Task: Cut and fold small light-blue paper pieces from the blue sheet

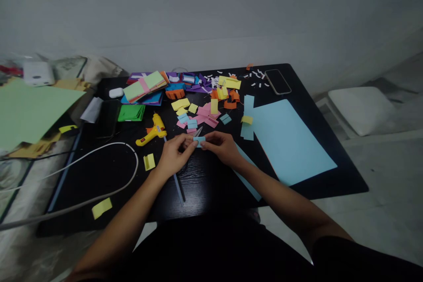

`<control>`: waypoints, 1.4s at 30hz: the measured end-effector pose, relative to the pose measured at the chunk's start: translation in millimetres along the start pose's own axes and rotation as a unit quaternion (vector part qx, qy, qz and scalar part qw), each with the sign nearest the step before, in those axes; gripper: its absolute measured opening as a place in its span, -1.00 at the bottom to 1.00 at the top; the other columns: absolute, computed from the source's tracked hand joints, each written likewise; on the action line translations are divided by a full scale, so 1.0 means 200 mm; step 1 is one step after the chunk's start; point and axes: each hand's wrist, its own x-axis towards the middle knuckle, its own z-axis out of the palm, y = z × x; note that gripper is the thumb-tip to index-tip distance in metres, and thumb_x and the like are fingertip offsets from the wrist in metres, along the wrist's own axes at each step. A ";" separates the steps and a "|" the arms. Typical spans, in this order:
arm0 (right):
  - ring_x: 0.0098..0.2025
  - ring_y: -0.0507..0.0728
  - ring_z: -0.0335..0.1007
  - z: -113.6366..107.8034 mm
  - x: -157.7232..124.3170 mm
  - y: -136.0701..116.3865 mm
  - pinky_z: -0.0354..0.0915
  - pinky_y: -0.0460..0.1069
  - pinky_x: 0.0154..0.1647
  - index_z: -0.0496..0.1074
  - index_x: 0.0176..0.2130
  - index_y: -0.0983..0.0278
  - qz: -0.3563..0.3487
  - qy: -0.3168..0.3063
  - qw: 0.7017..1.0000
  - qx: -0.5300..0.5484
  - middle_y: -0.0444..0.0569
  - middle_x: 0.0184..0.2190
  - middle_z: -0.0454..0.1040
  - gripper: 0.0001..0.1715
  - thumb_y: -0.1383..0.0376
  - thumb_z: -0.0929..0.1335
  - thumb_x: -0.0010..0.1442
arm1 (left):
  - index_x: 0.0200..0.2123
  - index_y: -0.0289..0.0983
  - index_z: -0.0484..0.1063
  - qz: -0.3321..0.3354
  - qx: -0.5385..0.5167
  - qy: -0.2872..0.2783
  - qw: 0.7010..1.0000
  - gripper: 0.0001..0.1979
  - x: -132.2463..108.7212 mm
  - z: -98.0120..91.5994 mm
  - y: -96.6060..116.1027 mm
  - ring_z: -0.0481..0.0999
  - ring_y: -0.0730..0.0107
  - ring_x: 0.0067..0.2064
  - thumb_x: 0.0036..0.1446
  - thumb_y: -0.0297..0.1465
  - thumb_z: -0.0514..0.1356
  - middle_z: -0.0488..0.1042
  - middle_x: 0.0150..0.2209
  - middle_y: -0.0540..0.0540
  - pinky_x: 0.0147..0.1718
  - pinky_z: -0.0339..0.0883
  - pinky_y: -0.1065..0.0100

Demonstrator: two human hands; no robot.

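Observation:
A small light-blue paper piece (199, 139) is pinched between my two hands above the black table. My left hand (176, 152) grips its left end, and my right hand (222, 145) has the right end between thumb and fingers. Scissor blades (198, 131) poke out just beyond the paper; the rest of the scissors is mostly hidden by my left hand. Past my fingers lie pink paper pieces (208, 116) mixed with blue and yellow ones. To the left of my left hand rests a yellow glue gun (153, 130), with a glue stick (178, 189) lying nearer to me.
Large light-blue sheets (287, 141) cover the table's right side, near a phone (278, 82). Stacked coloured paper (147, 87) and green paper (131, 113) lie at the back left. A white cable (132, 176) loops across the left. A white stool (358, 108) stands at right.

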 end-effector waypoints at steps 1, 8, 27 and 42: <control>-0.37 0.07 0.55 0.00 0.00 0.00 0.49 0.02 -0.16 0.57 -0.31 0.27 0.000 -0.005 1.000 -0.001 -0.12 -0.42 0.61 -0.68 0.17 0.60 -0.05 | -0.28 -0.28 0.51 -0.016 -0.018 -0.008 1.000 -0.80 0.00 0.00 0.00 0.47 0.44 -0.42 0.28 -0.26 0.24 0.50 -0.44 0.01 -0.36 0.35 0.41; -0.35 0.08 0.55 -0.01 0.00 0.01 0.49 0.03 -0.15 0.56 -0.30 0.27 0.000 -0.017 1.000 -0.015 -0.11 -0.39 0.61 -0.65 0.14 0.60 -0.04 | -0.36 -0.28 0.50 -0.071 -0.092 -0.048 0.992 -0.75 0.00 0.01 -0.02 0.40 0.47 -0.48 0.24 -0.21 0.29 0.44 -0.52 0.05 -0.44 0.26 0.43; -0.32 0.13 0.61 -0.01 0.00 0.01 0.49 0.03 -0.20 0.53 -0.29 0.27 -0.009 -0.050 0.996 -0.078 -0.07 -0.40 0.61 -0.62 0.01 0.51 0.12 | -0.36 -0.28 0.47 -0.031 -0.030 -0.016 0.999 -0.75 -0.01 0.03 -0.01 0.36 0.48 -0.46 0.30 -0.24 0.23 0.41 -0.50 0.04 -0.46 0.23 0.45; -0.35 0.12 0.59 -0.01 0.00 0.00 0.50 0.03 -0.19 0.56 -0.30 0.27 0.001 -0.037 0.996 -0.079 -0.08 -0.43 0.61 -0.63 0.02 0.52 0.10 | -0.38 -0.27 0.50 -0.031 -0.023 0.006 0.999 -0.75 0.00 0.03 0.02 0.39 0.48 -0.47 0.26 -0.22 0.25 0.44 -0.50 0.04 -0.45 0.27 0.45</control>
